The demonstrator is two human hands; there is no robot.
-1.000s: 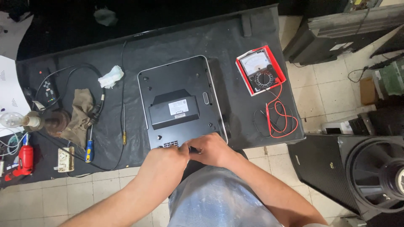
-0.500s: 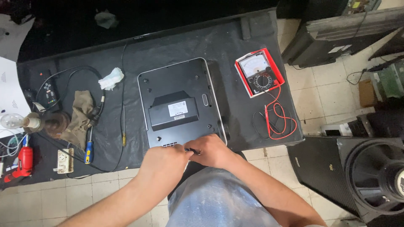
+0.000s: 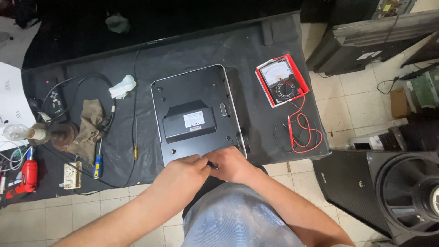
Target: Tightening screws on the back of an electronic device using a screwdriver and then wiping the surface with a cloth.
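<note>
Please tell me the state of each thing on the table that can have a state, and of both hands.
Black device: lies flat, underside up.
Left hand: closed on a small dark tool at the device's near edge.
Right hand: also closed on that tool.
Meter: face up, red leads attached, coiled loosely.
Blue-handled screwdriver: lying unused.

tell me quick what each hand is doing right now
Left hand: curled at the near edge of the black device, grip cannot be told.
Right hand: closed on a small dark tool at the same edge.
</note>
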